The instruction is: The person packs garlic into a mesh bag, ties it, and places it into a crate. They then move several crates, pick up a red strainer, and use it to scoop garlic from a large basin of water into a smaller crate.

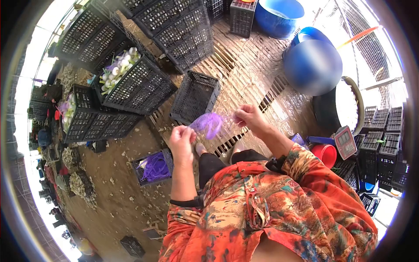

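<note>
A piece of purple netting [208, 125] is stretched between my two hands, in front of my body. My left hand [181, 137] pinches its left end with the fingers closed. On the other side my right hand [246, 117] has its fingers pressed together at the thin right end of the netting. Just beyond the hands, an empty black crate [194, 97] stands on the wet slatted floor. Lower left, a small crate [136, 170] holds more purple netting [155, 168].
Stacked black crates [142, 89], some with white bulbs [122, 70], rise at the left. Blue tubs [277, 19] stand at the upper right. A dark tub [325, 109] with white contents, a scale display [345, 143] and a red bucket [324, 155] are at the right.
</note>
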